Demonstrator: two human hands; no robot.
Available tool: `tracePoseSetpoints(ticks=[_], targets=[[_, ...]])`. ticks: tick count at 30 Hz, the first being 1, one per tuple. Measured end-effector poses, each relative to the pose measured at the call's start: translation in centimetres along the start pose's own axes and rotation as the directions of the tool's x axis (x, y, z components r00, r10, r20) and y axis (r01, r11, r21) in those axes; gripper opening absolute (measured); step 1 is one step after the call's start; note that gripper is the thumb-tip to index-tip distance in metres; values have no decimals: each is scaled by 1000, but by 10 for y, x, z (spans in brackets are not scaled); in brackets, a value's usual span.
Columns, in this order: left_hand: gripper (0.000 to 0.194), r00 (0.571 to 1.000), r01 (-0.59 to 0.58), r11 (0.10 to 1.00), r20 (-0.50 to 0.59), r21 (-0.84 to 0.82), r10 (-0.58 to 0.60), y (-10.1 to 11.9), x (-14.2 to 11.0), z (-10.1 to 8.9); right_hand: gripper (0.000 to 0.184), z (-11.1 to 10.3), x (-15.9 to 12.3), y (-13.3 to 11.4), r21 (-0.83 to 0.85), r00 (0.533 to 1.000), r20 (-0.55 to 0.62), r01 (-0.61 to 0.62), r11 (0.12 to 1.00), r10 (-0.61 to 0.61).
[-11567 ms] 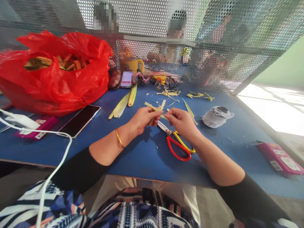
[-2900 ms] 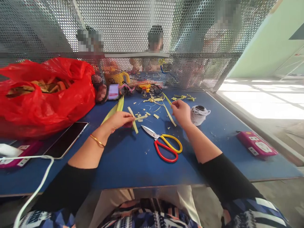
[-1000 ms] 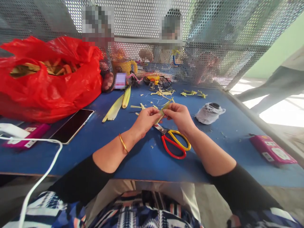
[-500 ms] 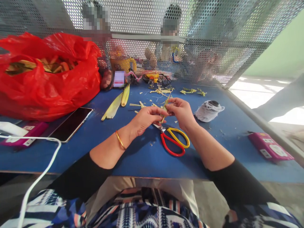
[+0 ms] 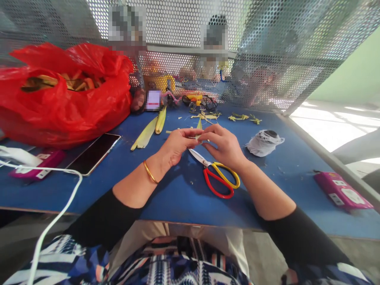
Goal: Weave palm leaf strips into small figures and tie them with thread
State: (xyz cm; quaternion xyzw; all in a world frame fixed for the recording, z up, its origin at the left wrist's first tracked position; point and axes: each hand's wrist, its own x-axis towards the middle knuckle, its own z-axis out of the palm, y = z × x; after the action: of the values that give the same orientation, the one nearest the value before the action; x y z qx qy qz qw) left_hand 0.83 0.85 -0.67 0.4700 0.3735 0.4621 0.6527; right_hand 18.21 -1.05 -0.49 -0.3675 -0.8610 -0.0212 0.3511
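Between my two hands is a small strip of pale green corn husk (image 5: 198,126), its upper end poking out above the fingers. My left hand (image 5: 179,145) pinches it from the left, thumb and fingers together. From the right, the fingertips of my right hand (image 5: 222,144) close on the same strip; its lower part is hidden by the fingers. Just below lie scissors (image 5: 218,176) with one red and one yellow handle, blades pointing up-left beneath the hands. Husk scraps (image 5: 204,116) are scattered behind the hands. Two larger husk pieces (image 5: 146,132) rest to the left.
A red plastic bag (image 5: 101,107) of husks stands at left, beside a phone (image 5: 93,154) and a purple pack (image 5: 44,166) under a white cable (image 5: 63,204). Rightward are a white-wrapped dark spool (image 5: 263,144) and another purple pack (image 5: 341,190). A perforated metal screen (image 5: 184,31) borders the back; people sit beyond.
My right hand has turned over the strip, its fingers now pointing left and covering more of it. The strip's top stands more upright. The whole view has shifted slightly.
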Motion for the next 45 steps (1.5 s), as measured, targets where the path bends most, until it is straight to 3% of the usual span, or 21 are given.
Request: tracePoseSetpoints(ticks=[6,14,23,26,29,32,35,39,45], targets=[[33,995,83,994,66,-65,-79,1,0,-2,24,-3,-1,2,-218,997,-4,70,973,-73],[31,984,127,985,139,-117,-110,4,1,-3,24,-3,0,-2,-182,990,-13,135,974,-139],[32,958,194,961,251,-198,-141,2,3,-9,32,-2,-3,2,-384,952,-141,199,901,-270],[32,960,186,964,245,-192,-136,2,3,-8,34,-2,-3,3,-455,945,-151,194,869,-290],[30,964,177,967,228,-182,-133,5,1,-7,29,-1,-3,3,-419,945,-173,186,889,-279],[31,980,143,968,169,-204,-110,8,0,-5,20,1,-2,3,-251,971,-209,61,966,-116],[33,992,111,973,77,-203,-97,10,-1,-2,15,3,-2,2,-141,975,-223,-29,990,-3],[29,995,96,981,22,-170,-93,7,-2,2,21,3,-2,2,-297,969,-220,40,954,-109],[28,998,42,997,-48,-71,-46,5,-3,3,28,1,-3,4,-569,931,-88,245,785,-355]])
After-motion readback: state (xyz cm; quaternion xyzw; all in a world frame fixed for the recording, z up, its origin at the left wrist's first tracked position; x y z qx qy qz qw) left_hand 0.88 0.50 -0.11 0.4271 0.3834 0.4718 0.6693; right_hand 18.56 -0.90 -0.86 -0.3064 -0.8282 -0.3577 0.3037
